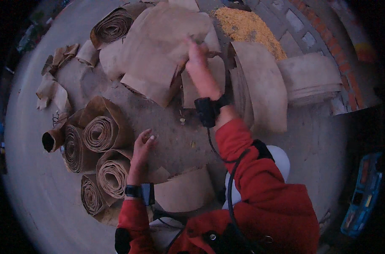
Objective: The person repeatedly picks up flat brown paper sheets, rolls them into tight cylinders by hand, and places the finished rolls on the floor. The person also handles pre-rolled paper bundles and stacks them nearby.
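Note:
My right hand [196, 57] reaches far forward to the right edge of a pile of large brown sheets [158, 40]. Its fingers are closed at the edge of a brown sheet, partly hidden in the dim light. My left hand [142, 146] is held low over the ground with its fingers apart and nothing in them. Just left of it stand several rolled brown sheets [100, 133], their spiral ends facing me. A curved brown sheet [186, 190] lies close to my body, right of my left wrist.
Right of the pile lie a bent stack of sheets [262, 80] and another folded stack [308, 78]. Yellow grain [249, 29] is spread beyond them, beside a brick edging [349, 80]. Crumpled scraps [53, 93] lie at the left. A blue object [361, 194] is at the far right.

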Available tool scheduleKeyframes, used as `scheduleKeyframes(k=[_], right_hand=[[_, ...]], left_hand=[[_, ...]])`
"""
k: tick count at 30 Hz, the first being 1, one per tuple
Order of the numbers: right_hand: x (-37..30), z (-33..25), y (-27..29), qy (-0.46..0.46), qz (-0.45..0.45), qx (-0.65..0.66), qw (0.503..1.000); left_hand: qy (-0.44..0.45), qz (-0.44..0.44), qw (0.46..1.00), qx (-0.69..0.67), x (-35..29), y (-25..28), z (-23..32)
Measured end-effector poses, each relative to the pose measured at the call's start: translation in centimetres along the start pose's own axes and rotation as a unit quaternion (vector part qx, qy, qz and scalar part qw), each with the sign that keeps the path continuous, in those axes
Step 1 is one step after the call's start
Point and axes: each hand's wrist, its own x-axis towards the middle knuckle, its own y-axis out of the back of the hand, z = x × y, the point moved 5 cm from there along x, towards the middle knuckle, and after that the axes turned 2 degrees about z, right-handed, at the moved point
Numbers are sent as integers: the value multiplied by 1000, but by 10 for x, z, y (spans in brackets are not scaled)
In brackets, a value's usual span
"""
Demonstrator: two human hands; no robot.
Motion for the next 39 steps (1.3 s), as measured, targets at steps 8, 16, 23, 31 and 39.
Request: scheduleKeyframes(k=[8, 16, 23, 31, 39], right_hand=[[87, 8, 53, -3, 139, 97, 986], [120, 101, 158, -90, -106, 304, 942], [97, 100, 136, -58, 143, 77, 985], [-100, 170, 52, -263, -391, -316, 823], [-315, 203, 155, -371, -691, -610, 112]], left_hand=[[35, -19, 999, 24, 3, -19, -8], [69, 26, 997, -11, -13, -14, -27], [58, -18, 998, 13, -2, -13, -52], [-20, -42, 956, 291, -4, 8, -79], [192, -233, 825, 478, -57, 21, -104]])
